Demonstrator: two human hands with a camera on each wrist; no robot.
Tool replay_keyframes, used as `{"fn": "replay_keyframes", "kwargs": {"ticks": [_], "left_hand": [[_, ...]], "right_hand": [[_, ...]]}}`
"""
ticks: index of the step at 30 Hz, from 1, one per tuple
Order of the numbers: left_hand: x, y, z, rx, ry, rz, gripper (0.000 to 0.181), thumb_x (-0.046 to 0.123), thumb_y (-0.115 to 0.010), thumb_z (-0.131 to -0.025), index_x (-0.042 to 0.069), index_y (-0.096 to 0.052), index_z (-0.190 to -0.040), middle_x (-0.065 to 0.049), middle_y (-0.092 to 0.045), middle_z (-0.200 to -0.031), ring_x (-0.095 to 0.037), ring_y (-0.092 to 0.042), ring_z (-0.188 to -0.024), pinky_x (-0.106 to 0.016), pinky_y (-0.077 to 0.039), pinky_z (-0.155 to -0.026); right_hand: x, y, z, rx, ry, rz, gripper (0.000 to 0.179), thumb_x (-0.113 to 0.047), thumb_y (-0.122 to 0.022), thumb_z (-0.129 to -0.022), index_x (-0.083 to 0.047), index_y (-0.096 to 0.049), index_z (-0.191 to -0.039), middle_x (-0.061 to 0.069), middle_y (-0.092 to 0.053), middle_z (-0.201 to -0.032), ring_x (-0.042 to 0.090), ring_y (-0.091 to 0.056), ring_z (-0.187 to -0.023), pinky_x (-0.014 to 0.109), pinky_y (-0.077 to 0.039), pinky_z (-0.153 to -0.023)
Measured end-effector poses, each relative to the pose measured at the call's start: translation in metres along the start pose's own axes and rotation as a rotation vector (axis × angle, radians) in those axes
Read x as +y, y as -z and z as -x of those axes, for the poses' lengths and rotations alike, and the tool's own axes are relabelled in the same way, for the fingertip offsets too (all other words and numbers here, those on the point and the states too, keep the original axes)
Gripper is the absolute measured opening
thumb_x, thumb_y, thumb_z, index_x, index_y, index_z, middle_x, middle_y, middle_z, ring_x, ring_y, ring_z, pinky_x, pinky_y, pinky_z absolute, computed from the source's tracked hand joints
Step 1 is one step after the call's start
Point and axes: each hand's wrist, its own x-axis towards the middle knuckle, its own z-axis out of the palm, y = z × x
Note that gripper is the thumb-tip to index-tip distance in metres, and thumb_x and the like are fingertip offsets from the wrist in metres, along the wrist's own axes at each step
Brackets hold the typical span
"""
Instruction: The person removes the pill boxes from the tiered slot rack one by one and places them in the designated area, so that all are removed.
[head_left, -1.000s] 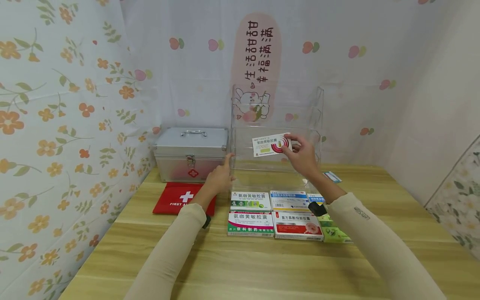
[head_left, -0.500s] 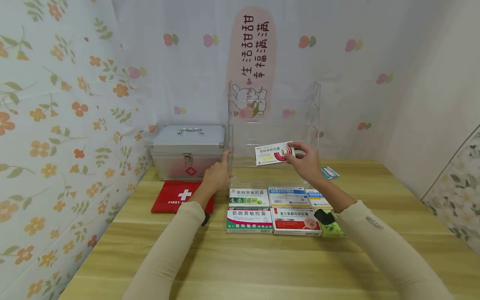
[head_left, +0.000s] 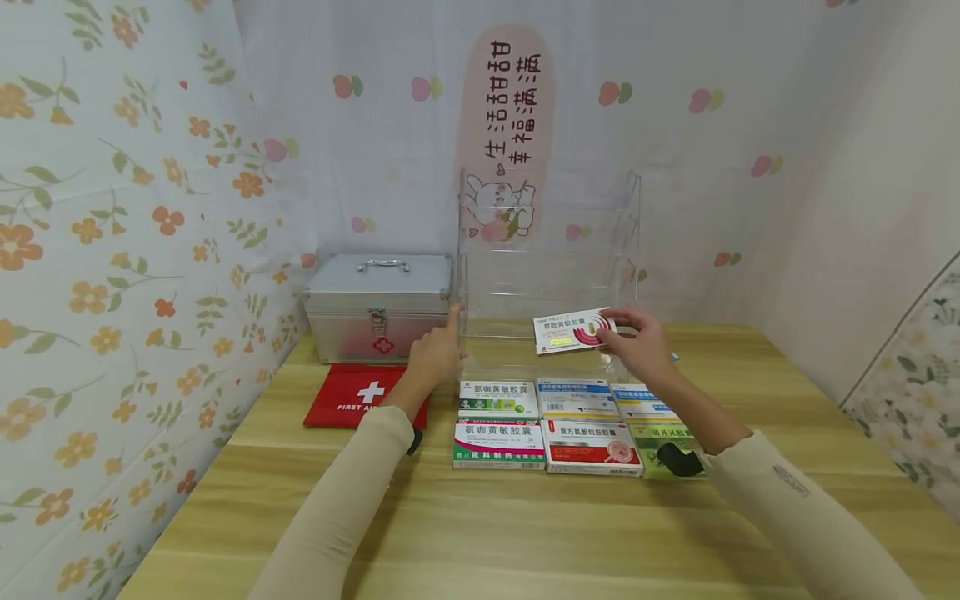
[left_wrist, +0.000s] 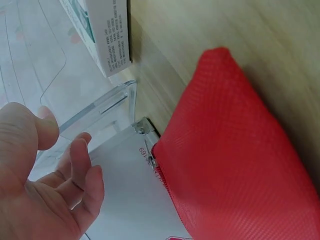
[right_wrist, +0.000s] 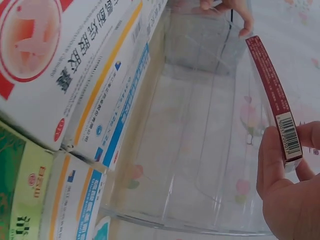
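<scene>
My right hand (head_left: pixel 640 346) pinches a flat white medicine box (head_left: pixel 566 332) with red rings by its right end. The box is tilted in front of a clear acrylic tiered rack (head_left: pixel 547 273). In the right wrist view its dark red, barcoded edge faces the camera, with fingers and thumb on either side. My left hand (head_left: pixel 435 354) is at the rack's left side. In the left wrist view, the thumb and curled fingers lie on either side of the clear side panel (left_wrist: pixel 97 107). Several medicine boxes (head_left: pixel 498 442) lie in two rows before the rack.
A silver metal case (head_left: pixel 378 308) with a handle stands left of the rack. In front of it lies a red first-aid pouch (head_left: pixel 337 396), partly behind my left forearm. A floral curtain (head_left: pixel 135 275) hangs along the left side of the wooden table (head_left: pixel 480 533).
My right hand has moved down and to the right with the white medicine box, bringing it lower in front of the rack. The left hand keeps its place at the rack's side.
</scene>
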Motion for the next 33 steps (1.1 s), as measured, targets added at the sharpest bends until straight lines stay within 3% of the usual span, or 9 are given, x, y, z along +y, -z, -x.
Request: {"fn": "replay_keyframes", "kwargs": {"ticks": [10, 20, 26, 29, 33], "left_hand": [[0.002, -0.002, 0.001, 0.003, 0.010, 0.006, 0.086, 0.022, -0.074, -0.090, 0.031, -0.012, -0.150, -0.011, -0.064, -0.084, -0.025, -0.060, -0.064, -0.039, -0.051, -0.059], [0.006, -0.001, 0.000, -0.034, 0.031, 0.012, 0.088, 0.020, -0.072, -0.091, 0.031, -0.009, -0.150, -0.008, -0.062, -0.078, -0.024, -0.059, -0.061, -0.037, -0.049, -0.056], [0.006, -0.001, -0.001, -0.043, 0.018, 0.031, 0.088, 0.019, -0.072, -0.091, 0.030, -0.008, -0.151, -0.007, -0.060, -0.076, -0.023, -0.058, -0.061, -0.036, -0.048, -0.056], [0.006, -0.001, 0.000, -0.042, 0.026, 0.044, 0.089, 0.018, -0.073, -0.090, 0.030, -0.009, -0.151, -0.007, -0.059, -0.075, -0.023, -0.058, -0.061, -0.036, -0.048, -0.055], [0.006, 0.000, 0.000, -0.038, 0.023, 0.041, 0.088, 0.017, -0.073, -0.090, 0.029, -0.010, -0.151, -0.007, -0.059, -0.073, -0.023, -0.058, -0.059, -0.035, -0.048, -0.053]], "right_hand": [[0.018, 0.026, 0.020, -0.069, -0.066, 0.037, 0.046, -0.018, -0.063, -0.099, 0.005, -0.052, -0.137, 0.030, -0.051, -0.132, 0.005, -0.068, -0.082, 0.024, -0.056, -0.075], [0.044, 0.062, 0.034, -0.048, -0.154, 0.100, 0.054, -0.028, -0.063, -0.099, 0.001, -0.049, -0.142, 0.031, -0.046, -0.140, 0.001, -0.067, -0.085, 0.032, -0.055, -0.081], [0.063, 0.088, 0.045, -0.032, -0.146, 0.102, 0.058, -0.029, -0.063, -0.098, 0.005, -0.046, -0.142, 0.031, -0.050, -0.135, 0.002, -0.067, -0.085, 0.035, -0.056, -0.081], [0.075, 0.103, 0.048, -0.015, -0.144, 0.046, 0.057, -0.026, -0.066, -0.097, 0.006, -0.048, -0.140, 0.013, -0.062, -0.120, 0.003, -0.068, -0.085, 0.032, -0.057, -0.078], [0.090, 0.126, 0.050, 0.016, -0.135, -0.120, 0.044, -0.015, -0.070, -0.094, 0.002, -0.058, -0.132, -0.014, -0.068, -0.100, 0.007, -0.070, -0.080, 0.028, -0.057, -0.072]]}}
